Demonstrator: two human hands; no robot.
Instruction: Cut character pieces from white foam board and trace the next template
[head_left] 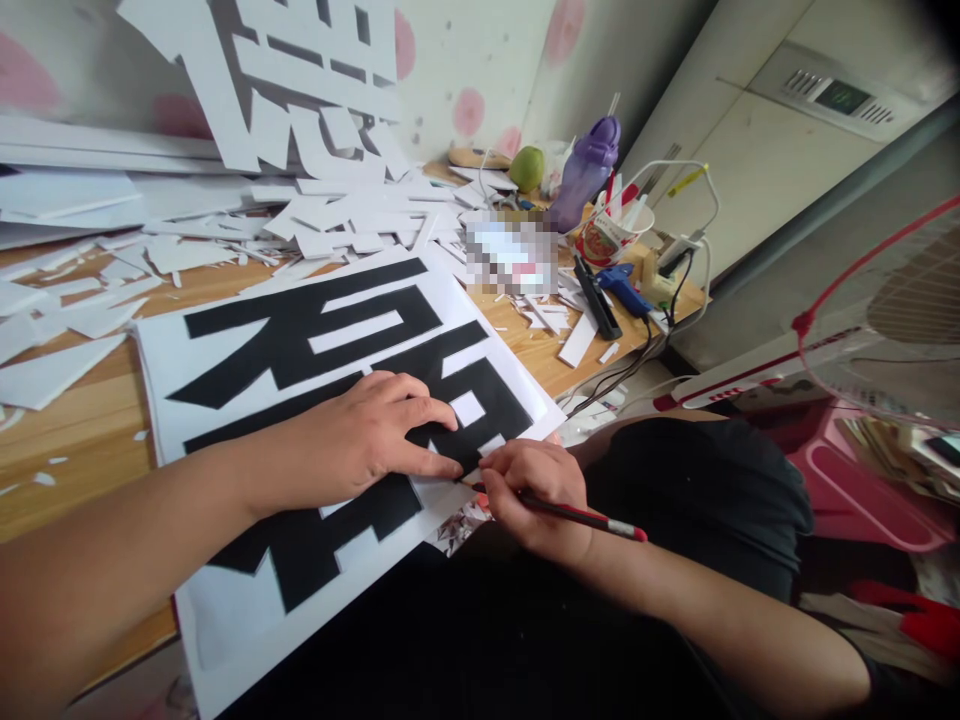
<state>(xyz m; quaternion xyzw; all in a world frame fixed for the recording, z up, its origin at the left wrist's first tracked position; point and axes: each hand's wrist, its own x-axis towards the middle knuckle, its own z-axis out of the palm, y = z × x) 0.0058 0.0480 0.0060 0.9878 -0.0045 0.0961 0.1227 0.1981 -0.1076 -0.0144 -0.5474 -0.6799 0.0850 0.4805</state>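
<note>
A white board printed with a large black character [315, 340] lies on the wooden table [82, 420], its near edge hanging over the table's front. My left hand [375, 435] presses flat on the board, fingers stretched toward the right corner. My right hand [536, 490] is closed on a thin red-and-black craft knife [577, 515], whose tip meets the board just beside my left fingertips.
White foam offcuts [337, 215] litter the table's back and left. A cut-out white character [300, 80] leans on the wall. At the far right corner stand a purple bottle [585, 165], a green fruit [527, 167], a cup of tools [611, 235] and a blue glue gun [622, 285]. A red-rimmed fan [885, 310] stands right.
</note>
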